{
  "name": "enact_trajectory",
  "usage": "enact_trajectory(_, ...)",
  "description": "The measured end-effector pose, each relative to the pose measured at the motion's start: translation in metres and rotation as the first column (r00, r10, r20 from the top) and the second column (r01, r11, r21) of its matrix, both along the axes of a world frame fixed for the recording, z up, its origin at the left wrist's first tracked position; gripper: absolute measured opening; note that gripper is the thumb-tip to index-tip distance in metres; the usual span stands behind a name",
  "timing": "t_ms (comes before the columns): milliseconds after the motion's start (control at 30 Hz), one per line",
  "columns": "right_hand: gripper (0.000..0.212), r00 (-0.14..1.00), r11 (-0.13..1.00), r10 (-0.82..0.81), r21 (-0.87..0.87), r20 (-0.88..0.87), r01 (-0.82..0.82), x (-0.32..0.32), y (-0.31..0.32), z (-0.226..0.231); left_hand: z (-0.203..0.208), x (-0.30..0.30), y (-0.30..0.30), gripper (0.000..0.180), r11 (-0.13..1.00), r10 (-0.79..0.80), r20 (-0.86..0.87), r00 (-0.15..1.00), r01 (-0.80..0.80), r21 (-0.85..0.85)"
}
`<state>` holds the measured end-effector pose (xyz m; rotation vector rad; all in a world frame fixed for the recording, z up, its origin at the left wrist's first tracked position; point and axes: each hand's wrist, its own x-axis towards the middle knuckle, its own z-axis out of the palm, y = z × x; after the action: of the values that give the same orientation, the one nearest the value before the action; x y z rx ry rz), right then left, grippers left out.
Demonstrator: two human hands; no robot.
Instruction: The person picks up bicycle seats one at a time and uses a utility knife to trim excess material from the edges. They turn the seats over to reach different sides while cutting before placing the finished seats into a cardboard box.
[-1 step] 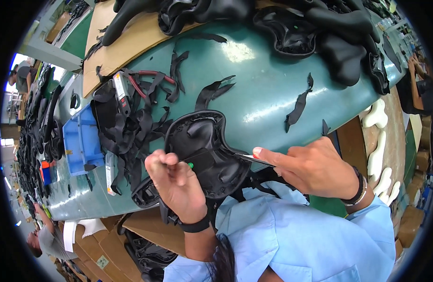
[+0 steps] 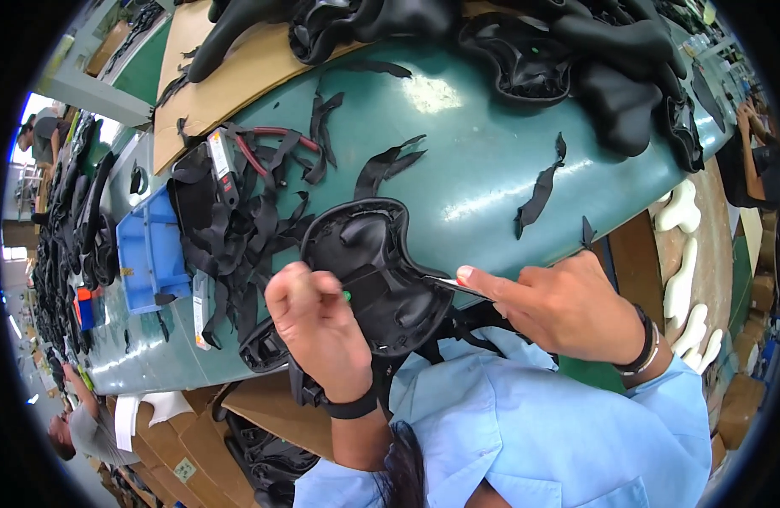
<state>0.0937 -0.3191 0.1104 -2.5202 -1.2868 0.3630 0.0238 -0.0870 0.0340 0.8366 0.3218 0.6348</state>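
A black bicycle saddle [image 2: 369, 292] lies underside up at the table's near edge, its hollow inside facing me. My right hand [image 2: 568, 309] grips a slim knife [image 2: 466, 288], its shiny tip touching the saddle's right rim with the index finger stretched along it. Over the saddle's left part hovers my left hand [image 2: 322, 334], palm toward me and fingers curled. Its fingertips are blurred, and whether anything is between them does not show. A green dot [image 2: 347, 296] is visible just beside these fingers. Part of another black saddle [image 2: 265, 345] sits below left.
Black trimmed strips [image 2: 242, 224] heap around a box cutter [image 2: 223, 173], red-handled pliers [image 2: 253, 152] and a blue bin [image 2: 153, 254]. More saddles [image 2: 525, 68] pile along the far edge. Loose scraps [image 2: 538, 190] dot the green table [image 2: 466, 152]. White foam pieces [image 2: 680, 271] lie right.
My left hand has shifted slightly up and right, its curled fingers now nearer the green dot. My right hand and the knife stay almost in place.
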Motion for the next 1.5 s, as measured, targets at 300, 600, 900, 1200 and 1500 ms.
enact_trajectory(300,0.059,0.990,0.993,-0.115,-0.040,-0.087,0.112,-0.013,0.004,-0.002,0.016,0.006,-0.018,0.012,0.082,0.312,-0.421,0.852,0.417,0.905)
enact_trajectory(600,0.052,0.864,0.876,-0.247,0.279,-0.439,0.393,-0.016,0.032,-0.029,0.011,0.007,-0.008,0.021,0.310,0.158,-0.453,0.878,0.391,0.867)
enact_trajectory(900,0.050,0.862,0.909,-0.049,0.335,-0.505,0.248,-0.006,0.005,-0.027,0.005,-0.010,0.018,0.021,0.981,-0.028,0.153,0.988,-0.003,0.195)
enact_trajectory(1200,0.045,0.417,0.759,-0.084,0.214,-0.905,0.616,-0.044,0.028,-0.052,0.041,-0.035,0.083,0.043,0.245,0.192,-0.756,0.626,0.715,0.654)
enact_trajectory(1500,0.043,0.429,0.694,0.086,0.362,-0.899,0.622,-0.033,0.048,-0.040,0.017,-0.048,0.021,0.034,0.913,-0.247,-0.600,0.761,0.390,0.118)
